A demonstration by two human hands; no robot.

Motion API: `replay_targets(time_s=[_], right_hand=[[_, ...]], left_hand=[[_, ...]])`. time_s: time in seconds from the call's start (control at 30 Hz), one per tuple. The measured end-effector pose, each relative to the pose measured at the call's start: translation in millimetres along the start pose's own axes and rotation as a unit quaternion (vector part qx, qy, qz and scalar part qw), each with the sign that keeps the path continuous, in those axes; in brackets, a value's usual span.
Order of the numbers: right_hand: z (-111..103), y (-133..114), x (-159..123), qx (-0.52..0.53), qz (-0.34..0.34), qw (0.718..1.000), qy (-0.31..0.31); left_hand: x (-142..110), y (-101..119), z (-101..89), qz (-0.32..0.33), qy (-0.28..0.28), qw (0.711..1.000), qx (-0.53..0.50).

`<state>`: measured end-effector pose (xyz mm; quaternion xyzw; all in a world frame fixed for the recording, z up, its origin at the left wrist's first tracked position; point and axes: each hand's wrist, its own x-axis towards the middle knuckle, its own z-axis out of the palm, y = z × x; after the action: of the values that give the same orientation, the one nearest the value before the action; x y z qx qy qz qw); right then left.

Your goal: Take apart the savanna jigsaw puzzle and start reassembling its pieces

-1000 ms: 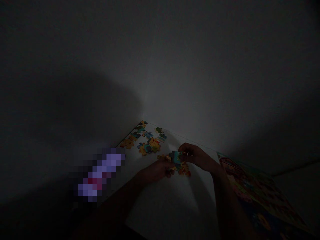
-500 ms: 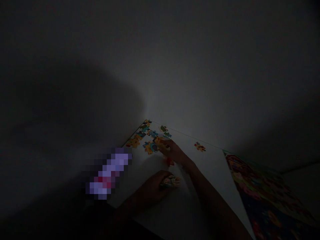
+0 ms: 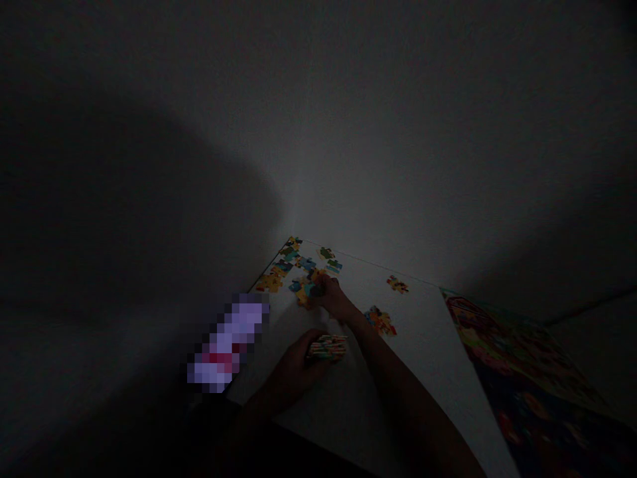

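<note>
In my left hand [image 3: 296, 362] is a thick stack of jigsaw puzzle pieces [image 3: 329, 347], fingers closed around it just above the white board [image 3: 318, 411]. My right hand [image 3: 334, 300] reaches to the far end of the board. Its fingers are pinched at a puzzle piece [image 3: 313, 292] among several yellow and blue pieces [image 3: 302, 300]; the fingertips partly cover it. Along the left edge runs a group of joined-looking pieces [image 3: 281, 267]. Orange-red pieces [image 3: 381, 320] lie beside my right forearm.
A lit phone-like screen [image 3: 229, 345], blurred out, stands at the board's left edge. Two green pieces [image 3: 327, 253] and a yellow-red piece [image 3: 398, 285] lie near the far edge. A colourful picture sheet [image 3: 517, 372] is at the right. Walls [image 3: 358, 166] meet behind; the light is dim.
My right hand has shifted slightly down and its forearm left, uncovering the orange-red pieces. The left hand, still holding the stack, has moved a little left and up.
</note>
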<state>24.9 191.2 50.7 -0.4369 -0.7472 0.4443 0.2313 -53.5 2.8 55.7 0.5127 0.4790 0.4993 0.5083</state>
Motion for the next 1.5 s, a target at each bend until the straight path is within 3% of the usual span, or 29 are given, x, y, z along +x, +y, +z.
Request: replay_targets(time_s=[0.13, 0.2, 0.27, 0.33, 0.43, 0.5, 0.6, 0.8, 1.07, 1.37, 1.5], right_hand=[[-12, -3, -12, 0.07, -0.016, 0.997, -0.026], [-20, -5, -21, 0.093, -0.02, 0.993, -0.068], [-26, -4, -29, 0.086, -0.025, 0.987, -0.132], [-30, -4, -32, 0.034, -0.045, 0.987, -0.149], [-30, -3, -28, -0.087, -0.078, 0.993, -0.016], [-28, -3, -21, -0.159, -0.077, 0.982, 0.061], [-24, 0, -9, -0.221, -0.044, 0.972, 0.063], [-37, 13, 3, -0.062, 0.005, 0.998, 0.018], [-78, 14, 1, 0.171, 0.032, 0.984, -0.027], [-82, 16, -2, 0.235, 0.087, 0.968, -0.013], [-87, 10, -5, 0.276, 0.079, 0.957, -0.024]], left_hand=[[-1, 2, 1.5, 0.01, 0.013, 0.999, 0.034], [-1, 1, 2.6, 0.02, 0.013, 0.999, 0.036], [-2, -2, 3.2, 0.026, 0.011, 0.999, 0.025], [-3, -6, 3.4, 0.025, 0.012, 0.999, 0.016], [-4, -10, 3.3, 0.02, 0.017, 0.999, 0.024], [-4, -10, 3.1, 0.011, 0.02, 0.999, 0.035], [-4, -5, 3.2, -0.01, 0.015, 0.999, 0.036], [-3, -3, 3.0, -0.041, 0.021, 0.999, 0.006], [0, -4, 0.4, -0.118, 0.082, 0.988, -0.046], [-1, 5, 0.5, -0.11, 0.105, 0.987, -0.058], [1, 6, -1.8, -0.12, 0.106, 0.985, -0.069]])
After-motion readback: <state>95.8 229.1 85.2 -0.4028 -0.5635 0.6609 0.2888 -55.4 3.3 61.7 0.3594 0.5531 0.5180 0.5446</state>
